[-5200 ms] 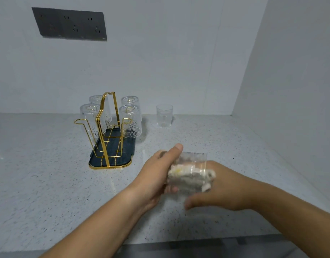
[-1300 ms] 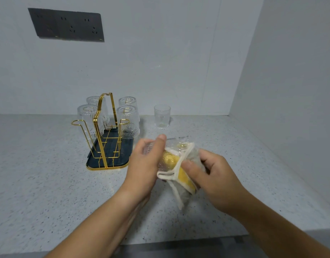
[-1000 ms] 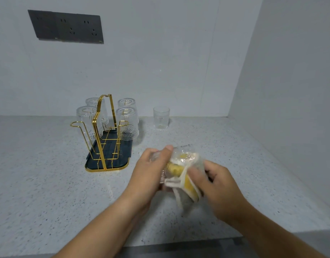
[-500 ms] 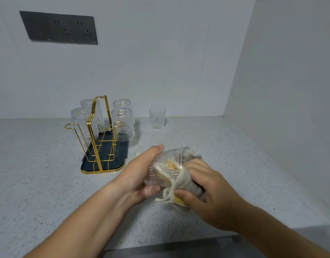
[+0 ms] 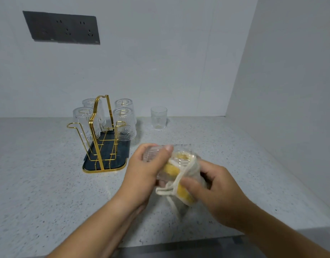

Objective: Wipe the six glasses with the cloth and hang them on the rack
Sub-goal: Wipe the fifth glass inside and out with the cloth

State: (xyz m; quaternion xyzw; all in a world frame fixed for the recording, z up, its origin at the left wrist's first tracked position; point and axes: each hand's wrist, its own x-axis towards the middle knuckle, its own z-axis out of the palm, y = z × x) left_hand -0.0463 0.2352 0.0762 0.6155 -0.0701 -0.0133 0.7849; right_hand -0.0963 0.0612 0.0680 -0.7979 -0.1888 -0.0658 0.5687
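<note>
My left hand [image 5: 141, 175] grips a clear ribbed glass [image 5: 158, 155] lying on its side above the counter. My right hand [image 5: 214, 190] presses a white and yellow cloth [image 5: 181, 185] against and into the glass's mouth. To the left stands the gold wire rack [image 5: 99, 131] on its dark tray [image 5: 104, 161], with several glasses hung upside down on its back pegs, such as one on the right [image 5: 124, 125]. The two front pegs are bare. One more glass [image 5: 158, 118] stands upright on the counter by the back wall.
The speckled grey counter [image 5: 39, 183] runs to a front edge below my arms. White walls close the back and the right side. A dark socket panel [image 5: 61, 27] is on the back wall at upper left.
Both hands have kept turning the glass and cloth against each other above the counter. The glass now lies more level, and the cloth is wrapped around its mouth.
</note>
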